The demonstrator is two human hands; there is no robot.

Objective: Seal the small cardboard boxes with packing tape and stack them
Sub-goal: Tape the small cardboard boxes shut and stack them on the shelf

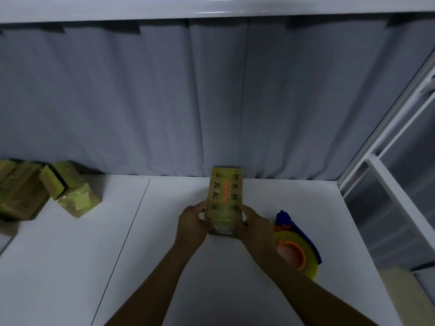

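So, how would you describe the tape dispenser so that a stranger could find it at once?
Start at the white table, then the printed box held at its middle. The tape dispenser lies right of that box. It alone is blue, with an orange hub and yellowish roll.
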